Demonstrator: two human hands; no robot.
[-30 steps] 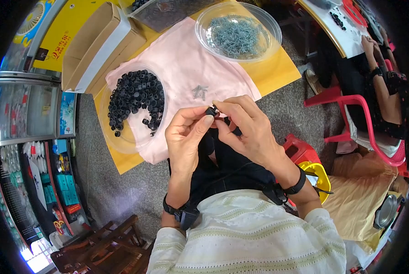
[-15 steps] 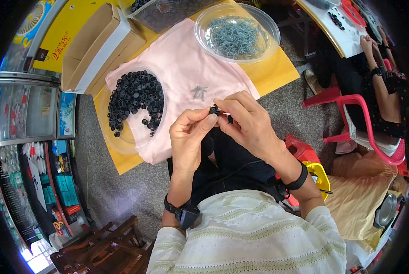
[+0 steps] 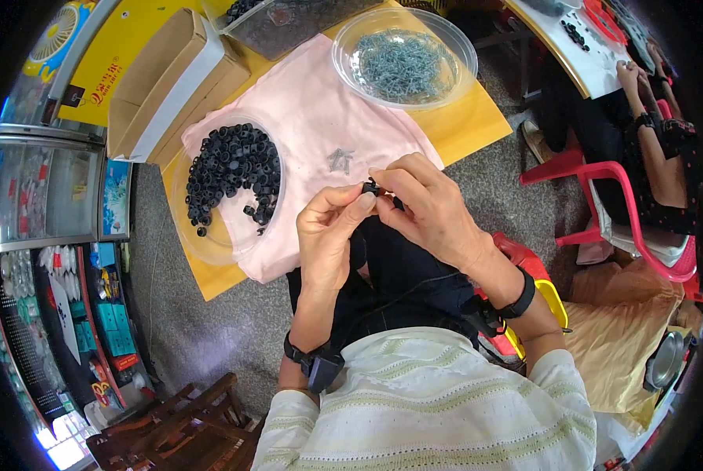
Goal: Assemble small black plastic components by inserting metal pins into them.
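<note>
In the middle of the frame, the left hand (image 3: 325, 235) pinches a small black part (image 3: 370, 188) between thumb and forefinger. The right hand (image 3: 428, 210) meets it from the other side, its forefinger at the part's upper edge; its thumb is mostly hidden, so how firmly it grips cannot be told. The fingertips cover much of the part, leaving its shape hard to make out. A dark patch under the right fingers could be another piece or the dark trousers (image 3: 406, 271) behind.

Left of centre, a clear bowl (image 3: 219, 239) holds a heap of black parts (image 3: 230, 169), too crowded to count. A few loose screws (image 3: 339, 160) lie on the pink cloth (image 3: 312, 102), too small to see well. At upper centre, a second bowl (image 3: 469, 67) holds a tangle of screws (image 3: 408, 67). The plastic bin (image 3: 289, 30) above is cut off by the top edge. At upper right, another person's hands (image 3: 630, 76) rest at a table, the face out of frame.
</note>
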